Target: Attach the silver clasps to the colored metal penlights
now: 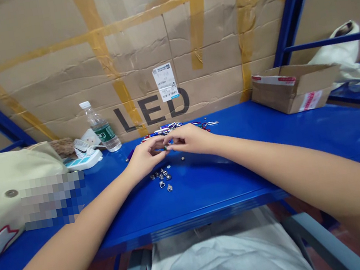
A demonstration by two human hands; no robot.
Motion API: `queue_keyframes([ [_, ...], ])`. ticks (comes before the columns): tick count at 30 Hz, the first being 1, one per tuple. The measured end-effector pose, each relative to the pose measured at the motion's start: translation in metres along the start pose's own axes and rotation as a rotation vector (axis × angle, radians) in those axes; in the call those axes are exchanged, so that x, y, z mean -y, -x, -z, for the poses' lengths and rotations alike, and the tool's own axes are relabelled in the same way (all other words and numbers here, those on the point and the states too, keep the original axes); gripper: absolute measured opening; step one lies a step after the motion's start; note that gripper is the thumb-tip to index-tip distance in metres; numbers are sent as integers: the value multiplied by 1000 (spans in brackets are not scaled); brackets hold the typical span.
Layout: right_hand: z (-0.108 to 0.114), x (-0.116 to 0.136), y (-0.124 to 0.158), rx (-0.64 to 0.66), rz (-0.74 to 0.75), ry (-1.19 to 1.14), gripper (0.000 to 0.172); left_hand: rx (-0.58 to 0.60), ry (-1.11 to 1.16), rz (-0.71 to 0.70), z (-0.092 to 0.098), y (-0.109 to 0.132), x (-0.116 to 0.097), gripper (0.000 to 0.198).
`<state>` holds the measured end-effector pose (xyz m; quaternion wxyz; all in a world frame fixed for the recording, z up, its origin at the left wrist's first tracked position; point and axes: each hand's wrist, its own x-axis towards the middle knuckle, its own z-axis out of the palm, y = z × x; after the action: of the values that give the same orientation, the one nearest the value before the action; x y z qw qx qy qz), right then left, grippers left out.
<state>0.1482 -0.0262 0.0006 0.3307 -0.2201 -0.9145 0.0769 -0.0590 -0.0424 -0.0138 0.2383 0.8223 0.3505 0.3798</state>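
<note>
My left hand (147, 155) and my right hand (189, 140) meet over the blue table, fingertips pinched together. Between them sits a tiny dark green piece (166, 148), too small to name and mostly covered by the fingers. Just in front of my left hand lie several small shiny metal pieces (163, 174) in a loose group. One more small metal piece (183, 158) rests below my right hand. Behind both hands is a pile of pens and cords (172, 127), partly hidden by the fingers.
A water bottle (102, 128) and a white power strip (85, 160) stand at the left, beside a pale bag (11, 181). An open cardboard box (291, 88) is at the right. A large taped cardboard sheet (218, 73) walls off the back of the blue table (229, 182).
</note>
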Motion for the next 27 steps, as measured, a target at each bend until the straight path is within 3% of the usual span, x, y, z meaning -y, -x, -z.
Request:
queue_keyframes([
  [8, 10, 4, 2, 48, -110, 40, 20, -33, -10, 13, 3, -1, 6, 45],
  [13, 16, 1, 5, 424, -210, 83, 27, -44, -128, -4, 9, -2, 12, 43],
  [15, 15, -1, 6, 502, -229, 109, 25, -43, -154, -7, 10, -2, 13, 42],
  [20, 11, 0, 4, 544, -249, 113, 16, -26, -195, -23, 9, -2, 14, 39],
  [27, 19, 4, 3, 583, -343, 196, 21, 10, -203, -23, 9, -2, 13, 37],
])
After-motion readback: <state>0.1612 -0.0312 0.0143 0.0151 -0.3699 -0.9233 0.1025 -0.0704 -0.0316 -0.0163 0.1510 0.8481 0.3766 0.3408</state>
